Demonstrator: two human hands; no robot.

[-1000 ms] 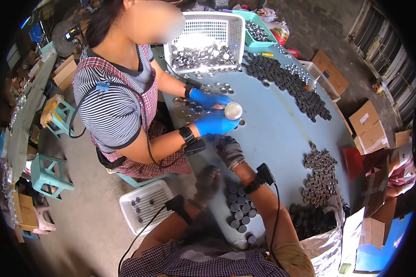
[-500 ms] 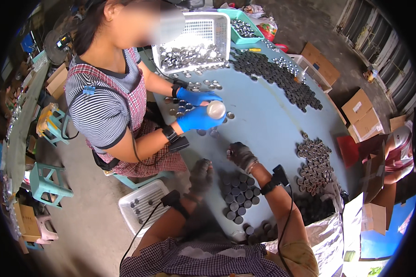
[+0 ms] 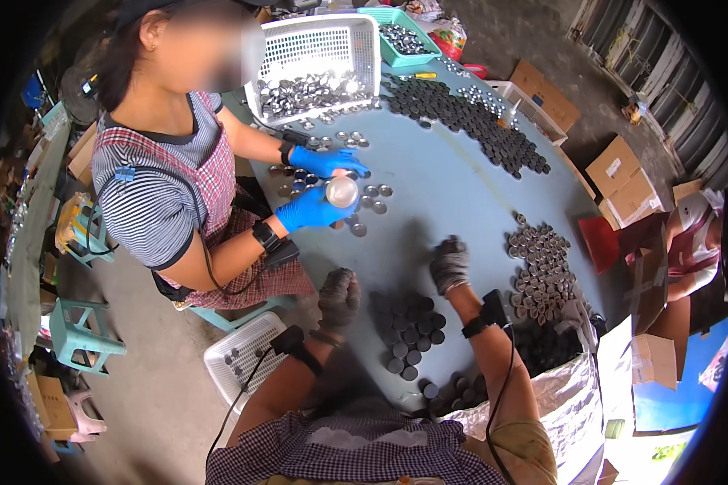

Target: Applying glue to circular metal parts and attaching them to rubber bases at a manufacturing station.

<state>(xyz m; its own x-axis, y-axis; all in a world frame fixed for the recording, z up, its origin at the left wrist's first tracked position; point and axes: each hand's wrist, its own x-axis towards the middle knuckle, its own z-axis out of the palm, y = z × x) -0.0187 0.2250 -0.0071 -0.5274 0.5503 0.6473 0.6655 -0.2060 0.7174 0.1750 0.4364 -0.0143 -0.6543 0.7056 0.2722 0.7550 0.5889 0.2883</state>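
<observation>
Apparently partway: short cylindrical black caps (image 3: pixel 412 335) lie grouped, lower centre; shiny silver metal lids (image 3: pixel 303 93) sit ungrouped in the white plastic basket (image 3: pixel 356 40), upper centre. Grey-gloved left hand (image 3: pixel 338 301) and right hand (image 3: pixel 450 264) are curled; contents, I cannot tell.

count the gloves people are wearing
4: gray on the left hand and right hand; blue on the near hand and far hand of the co-worker. More may be hidden on the person at far right.

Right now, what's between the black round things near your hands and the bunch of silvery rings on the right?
The head view shows my right wrist, with its black strap, between the black things and silvery rings, above blue tabletop.
</observation>
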